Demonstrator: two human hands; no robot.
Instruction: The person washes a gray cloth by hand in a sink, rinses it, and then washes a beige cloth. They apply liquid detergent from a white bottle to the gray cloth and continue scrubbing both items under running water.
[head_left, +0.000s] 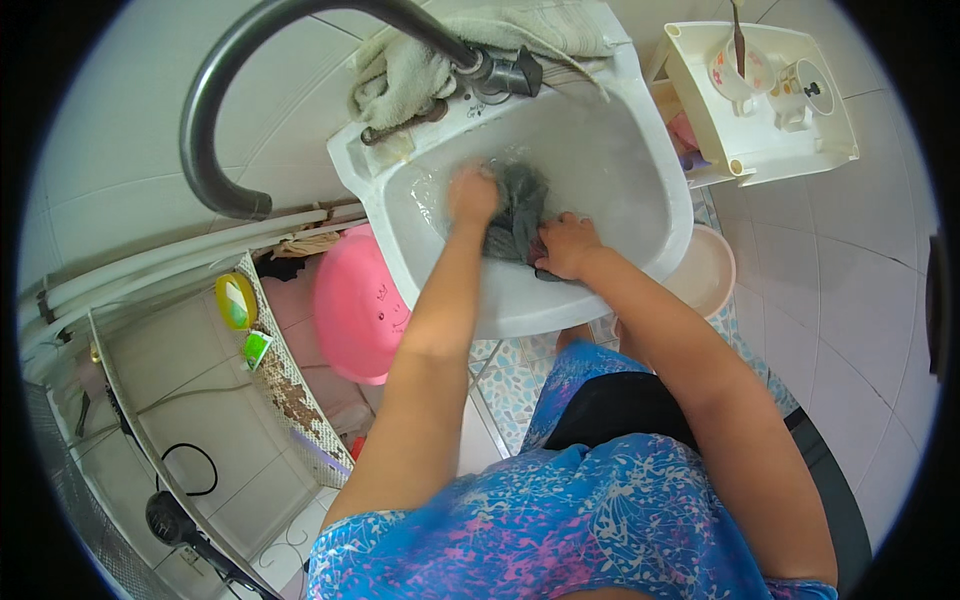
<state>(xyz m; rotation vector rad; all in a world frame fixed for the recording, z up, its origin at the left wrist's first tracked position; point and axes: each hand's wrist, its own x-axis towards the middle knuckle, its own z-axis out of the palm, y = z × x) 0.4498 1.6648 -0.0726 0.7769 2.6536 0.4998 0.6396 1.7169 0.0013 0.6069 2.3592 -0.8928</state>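
Observation:
In the white washbasin (622, 180), a wet dark grey cloth (517, 206) lies in shallow water toward the left of the bowl. My left hand (474, 193) is at the cloth's upper left edge, its fingers curled and blurred; whether it grips the fabric is not clear. On the cloth's lower right, my right hand (568, 244) has its fingers closed over a bunched, reddish-dark part. Some of the fabric under that hand is hidden. Over the bowl's left side arches a grey gooseneck faucet (201, 112), with its base behind the basin.
A light towel (405, 79) rests on the basin's back ledge. At the right stands a white plastic shelf (787, 157) with two cups. Below are a pink basin (349, 307) and a pale bucket (709, 270). A perforated rack (292, 397) holds a yellow soap dish (236, 301) at left.

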